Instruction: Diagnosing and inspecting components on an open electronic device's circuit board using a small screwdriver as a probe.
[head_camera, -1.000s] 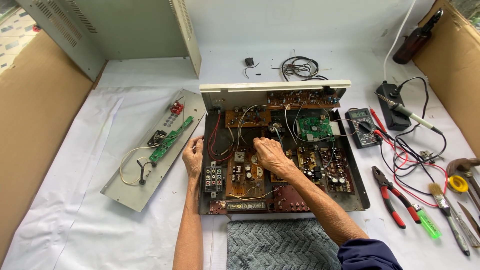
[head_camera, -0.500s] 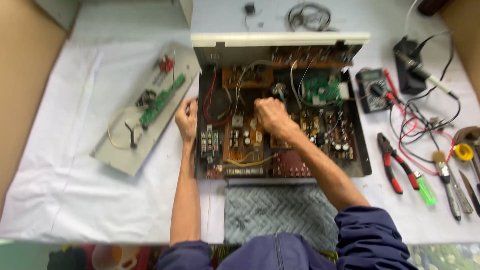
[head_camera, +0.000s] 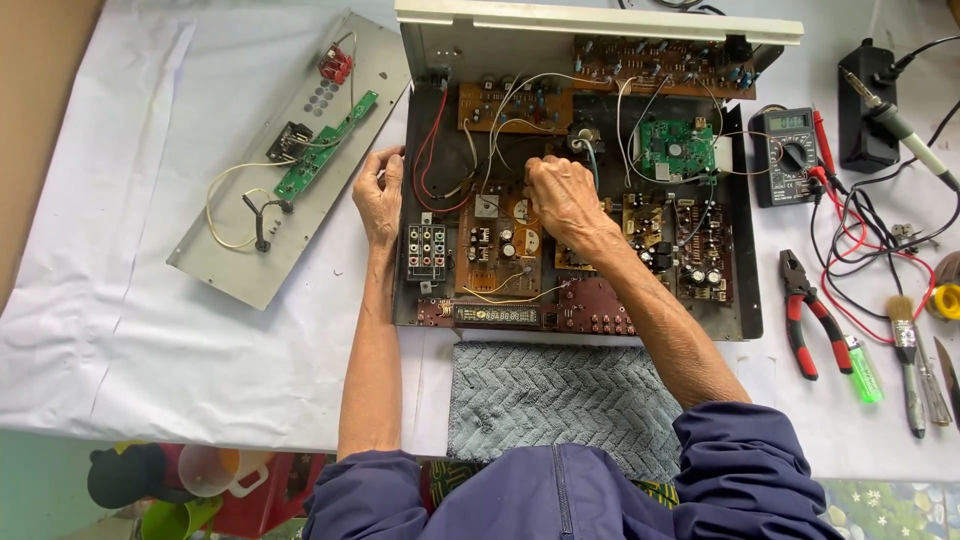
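Bracing the open chassis (head_camera: 745, 250) edge, your left hand (head_camera: 380, 195) stays flat, unclenched; your right hand (head_camera: 560, 195) has held mid-board, fingers seemingly pinched on something hidden—work continues there.

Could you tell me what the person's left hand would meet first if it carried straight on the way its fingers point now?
The left hand rests at the left edge of the open chassis, fingers pointing away from the body. Straight on, it would probably meet the detached grey front panel, near its green board, though height is unclear.

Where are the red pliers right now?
In the head view, the red-handled pliers lie on the white table cover, right of the open metal chassis, beside the green lighter.
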